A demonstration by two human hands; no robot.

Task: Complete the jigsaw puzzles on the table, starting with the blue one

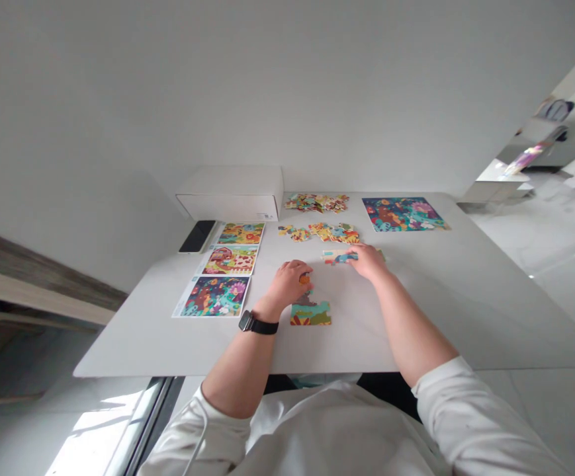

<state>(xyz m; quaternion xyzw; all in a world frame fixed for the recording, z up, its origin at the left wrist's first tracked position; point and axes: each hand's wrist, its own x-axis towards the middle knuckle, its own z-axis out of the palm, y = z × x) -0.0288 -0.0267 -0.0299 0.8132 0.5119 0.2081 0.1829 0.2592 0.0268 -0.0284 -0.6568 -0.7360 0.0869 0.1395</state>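
Orange puzzle piece being pinched by L hand, fingers clenched, just above partly built section on white table; R hand pressing on teal/cream cluster, grip can't tell. Finished-looking puzzle sitting top right, upper loose-piece pile and lower loose-piece pile waiting unbuilt, 3 ref sheets lying left, no readable text
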